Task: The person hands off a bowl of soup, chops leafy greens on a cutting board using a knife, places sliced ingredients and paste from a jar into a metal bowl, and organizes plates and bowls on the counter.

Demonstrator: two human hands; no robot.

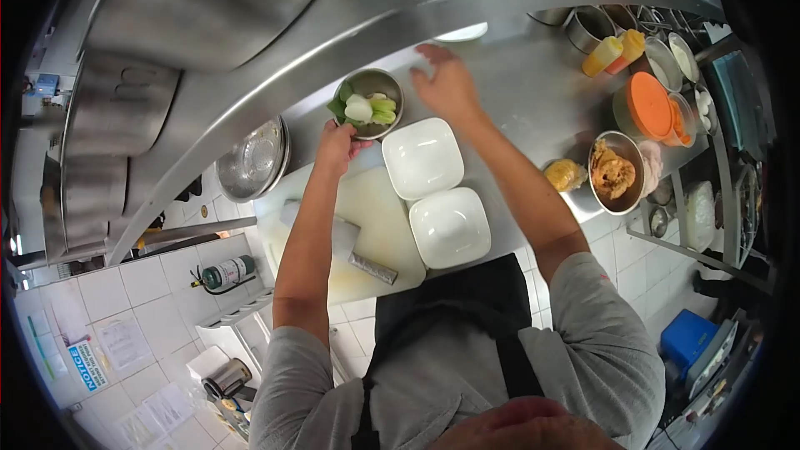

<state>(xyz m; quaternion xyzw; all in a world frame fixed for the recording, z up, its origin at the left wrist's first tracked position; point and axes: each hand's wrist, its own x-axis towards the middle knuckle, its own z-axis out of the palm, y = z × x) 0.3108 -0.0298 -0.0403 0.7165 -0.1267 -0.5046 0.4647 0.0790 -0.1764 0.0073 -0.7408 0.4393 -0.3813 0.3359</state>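
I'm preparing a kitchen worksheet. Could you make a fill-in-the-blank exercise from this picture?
The ____ hand holds a metal bowl of vegetables.
There are ____ white square bowls in view.
The round container lid at right is coloured ____.
The knife lies on the cutting ____.

Missing words: left; two; orange; board.

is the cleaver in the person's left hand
No, the left hand holds the metal bowl of vegetables, while the cleaver lies on the cutting board.

square white bowls (422, 158): 2 | vegetable bowl (388, 85): 1 | cleaver (344, 242): 1 | squeeze bottles (602, 57): 2
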